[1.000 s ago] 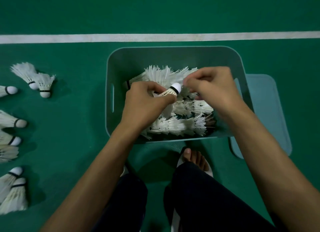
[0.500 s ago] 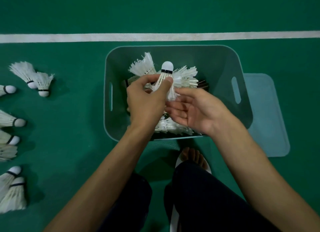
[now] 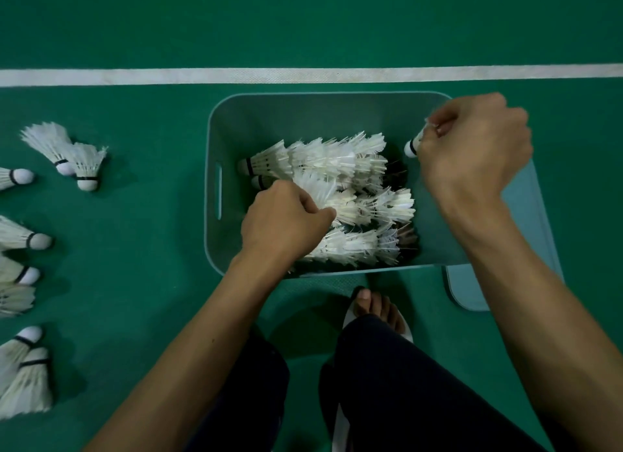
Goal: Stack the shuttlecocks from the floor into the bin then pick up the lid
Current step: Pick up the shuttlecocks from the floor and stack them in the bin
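Observation:
A grey-green plastic bin (image 3: 310,114) stands on the green court floor, holding rows of stacked white shuttlecocks (image 3: 340,161). My left hand (image 3: 283,222) is down inside the bin's near left part, fingers curled round the feathers of a shuttlecock stack (image 3: 340,209). My right hand (image 3: 472,151) hovers over the bin's right edge and grips a single shuttlecock (image 3: 412,147), cork end pointing left. The light blue lid (image 3: 536,236) lies flat on the floor right of the bin, partly hidden by my right forearm.
Several loose shuttlecocks (image 3: 77,161) lie on the floor to the left, along the frame's left edge. A white court line (image 3: 303,75) runs across behind the bin. My foot in a sandal (image 3: 377,310) and my dark trouser legs are just in front of the bin.
My right hand has lifted away to the bin's right edge with one shuttlecock. My left hand has dropped from holding a shuttlecock upright to gripping feathers low in the bin.

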The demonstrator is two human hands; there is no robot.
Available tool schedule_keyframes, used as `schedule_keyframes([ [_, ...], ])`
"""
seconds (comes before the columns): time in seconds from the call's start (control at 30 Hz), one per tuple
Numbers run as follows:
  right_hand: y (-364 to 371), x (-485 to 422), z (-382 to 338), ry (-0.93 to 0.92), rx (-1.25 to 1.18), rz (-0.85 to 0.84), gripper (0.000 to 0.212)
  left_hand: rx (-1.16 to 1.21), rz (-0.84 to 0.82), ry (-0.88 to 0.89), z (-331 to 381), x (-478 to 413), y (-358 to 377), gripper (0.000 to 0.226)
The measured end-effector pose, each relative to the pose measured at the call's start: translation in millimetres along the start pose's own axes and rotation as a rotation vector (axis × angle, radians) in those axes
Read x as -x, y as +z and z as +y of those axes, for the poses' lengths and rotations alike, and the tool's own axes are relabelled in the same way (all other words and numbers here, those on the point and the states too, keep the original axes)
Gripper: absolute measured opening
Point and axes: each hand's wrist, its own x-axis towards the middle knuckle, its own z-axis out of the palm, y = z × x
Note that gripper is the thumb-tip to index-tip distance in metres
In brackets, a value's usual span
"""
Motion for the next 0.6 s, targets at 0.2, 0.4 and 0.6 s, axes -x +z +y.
schedule_keyframes([
  [0.2,38,-3,-11,0.036,-0.093,-0.132,0.016,-0.146,-0.025,-0.015,-4,-5,0,0.031],
  [0.4,75,-20,-4,0.483,-0.59,-0.372,0.01,-0.211,-0.058,-0.067,-6,-14,-8,0.012],
  [0.6,79,-28,-2,0.599,-0.735,-0.515,0.029,-0.216,-0.061,-0.06,-4,-12,-11,0.022],
])
